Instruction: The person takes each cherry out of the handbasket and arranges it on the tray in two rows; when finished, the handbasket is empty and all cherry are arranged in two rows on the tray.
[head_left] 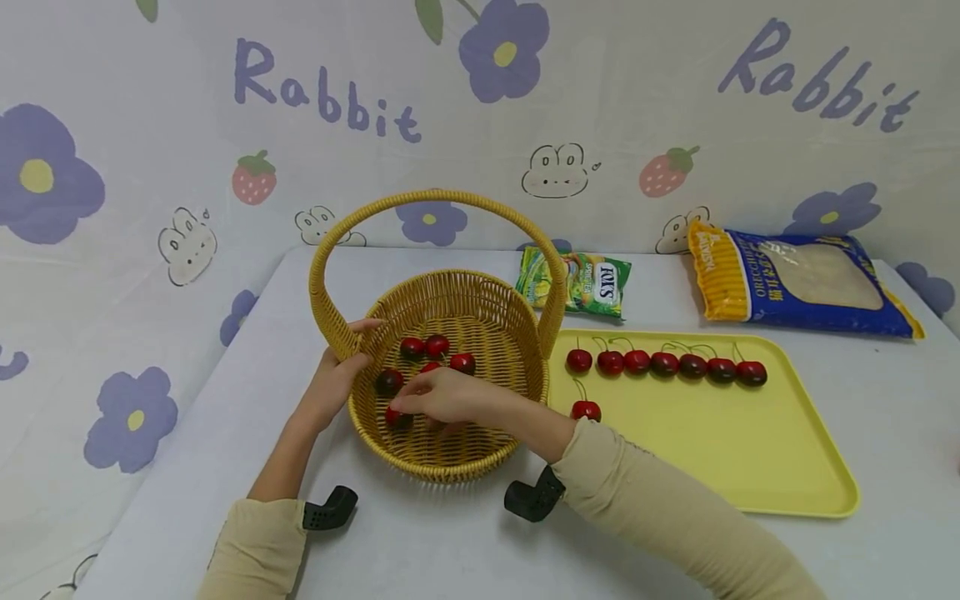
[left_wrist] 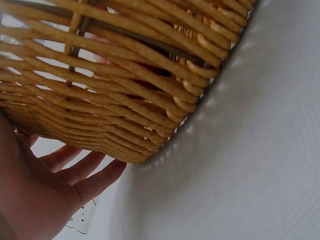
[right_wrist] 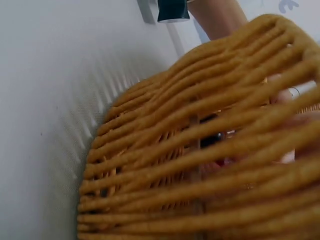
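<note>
A round wicker basket (head_left: pixel 450 457) with a tall arched handle stands on the white table. My left hand (head_left: pixel 337 379) grips its left side at the foot of the handle, thumb over the rim; in the left wrist view the fingers (left_wrist: pixel 102 181) spread against the outer wall. Reaching inside, my right hand (head_left: pixel 453 395) pinches a dark red cherry (head_left: pixel 397 419) near the front left of the basket floor. Several other cherries (head_left: pixel 389 382) lie in the basket. In the right wrist view, the woven wall (right_wrist: pixel 150 165) hides most of that hand.
To the right, a yellow tray (head_left: pixel 720 450) carries a row of several cherries (head_left: pixel 664 364) along its back edge and a single cherry (head_left: pixel 586 411) in front at the left. Behind stand a green snack packet (head_left: pixel 577 283) and a blue and yellow pasta bag (head_left: pixel 802 279).
</note>
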